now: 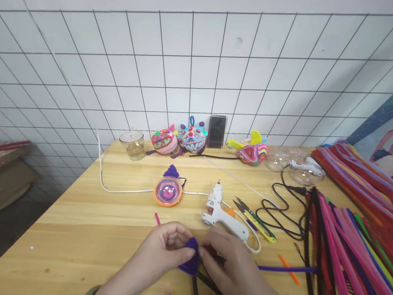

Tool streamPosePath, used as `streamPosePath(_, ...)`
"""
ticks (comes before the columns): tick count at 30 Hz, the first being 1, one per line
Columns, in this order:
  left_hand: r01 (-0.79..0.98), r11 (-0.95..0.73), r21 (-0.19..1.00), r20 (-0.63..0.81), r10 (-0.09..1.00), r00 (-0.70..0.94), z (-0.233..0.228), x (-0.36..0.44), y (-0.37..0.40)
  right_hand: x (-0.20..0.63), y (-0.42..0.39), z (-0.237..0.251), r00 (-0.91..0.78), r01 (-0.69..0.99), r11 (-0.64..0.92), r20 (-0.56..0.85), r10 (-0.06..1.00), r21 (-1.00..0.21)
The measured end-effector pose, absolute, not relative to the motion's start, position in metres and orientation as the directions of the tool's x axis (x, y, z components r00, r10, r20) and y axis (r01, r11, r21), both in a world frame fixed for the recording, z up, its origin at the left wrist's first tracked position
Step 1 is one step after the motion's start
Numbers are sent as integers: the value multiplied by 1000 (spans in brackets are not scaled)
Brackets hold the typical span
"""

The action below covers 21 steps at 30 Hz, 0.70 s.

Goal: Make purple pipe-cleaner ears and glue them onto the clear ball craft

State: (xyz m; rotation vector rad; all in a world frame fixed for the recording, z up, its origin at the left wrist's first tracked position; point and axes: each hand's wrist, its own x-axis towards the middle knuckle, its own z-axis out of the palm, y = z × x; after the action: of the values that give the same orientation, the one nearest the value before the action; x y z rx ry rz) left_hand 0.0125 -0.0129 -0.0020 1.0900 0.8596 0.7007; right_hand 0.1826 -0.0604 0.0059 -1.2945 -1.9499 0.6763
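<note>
Both hands, left (165, 248) and right (228, 260), pinch purple pipe cleaner (191, 257); free tail (285, 269) lies level, pointing right.

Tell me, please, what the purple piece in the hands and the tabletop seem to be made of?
Purple piece: apparently fuzzy pipe cleaner, matte and coiled, pinched by left hand and right hand. Tabletop: seemingly light wood, smooth, with visible grain and plank seams.
</note>
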Motion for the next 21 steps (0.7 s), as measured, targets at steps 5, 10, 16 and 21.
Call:
streamPosePath(5,-47,324,945,-265,841,472,-2,13,-13,182,-60,7,-287,593,373,245,926,-714)
streamPosePath(10,10,354,935,-313,813,491,2,10,-12,183,-61,9,-311,595,376,229,923,-710)
streamPosePath(16,8,326,945,-279,798,533,4,3,-9,184,-61,10,-323,617,353,183,928,-703)
streamPosePath(21,12,361,932,-314,792,523,1,4,-9,184,-60,9,-344,633,360,167,924,-685)
